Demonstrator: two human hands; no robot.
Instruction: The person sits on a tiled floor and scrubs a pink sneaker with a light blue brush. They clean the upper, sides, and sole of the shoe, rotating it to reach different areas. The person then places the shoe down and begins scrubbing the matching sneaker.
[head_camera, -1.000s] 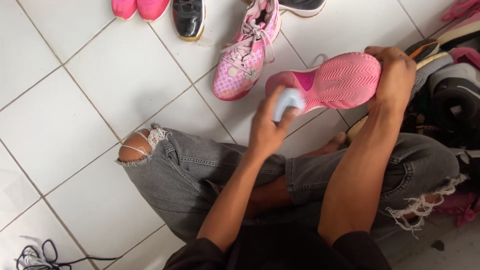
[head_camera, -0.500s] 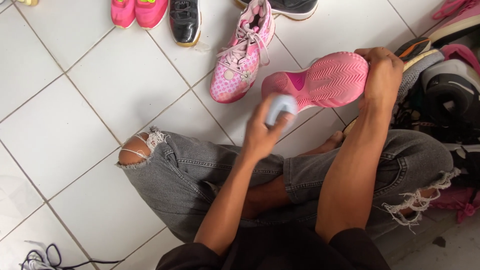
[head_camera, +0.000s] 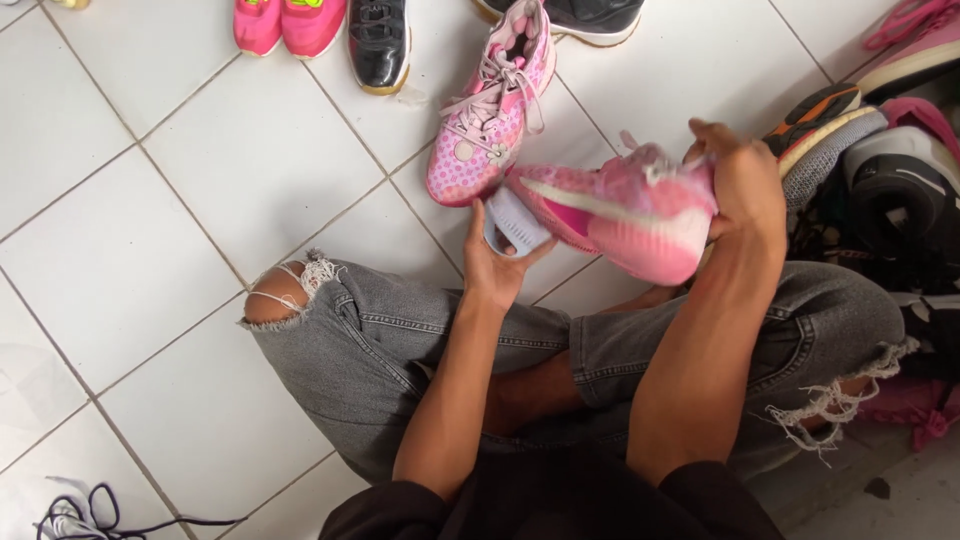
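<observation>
Pink sneaker (head_camera: 625, 215) held in the air above the crossed legs, tilted on its side, white sole edge facing the camera. Right hand (head_camera: 745, 180) grips its heel end, fingers closed over the upper. Left hand (head_camera: 500, 262) sits at the sneaker's toe end, grip closed around a small white brush (head_camera: 512, 222), bristles toward the shoe. Just beyond the sneaker's toe, a matching pink patterned shoe (head_camera: 490, 120) lies on the white tiled floor (head_camera: 150, 250). Farther beyond: a black shoe (head_camera: 380, 42) and a bright pink pair (head_camera: 290, 22). Right of the sneaker: a heap of mixed shoes (head_camera: 880, 170). Grey ripped jeans (head_camera: 400, 350) below it
</observation>
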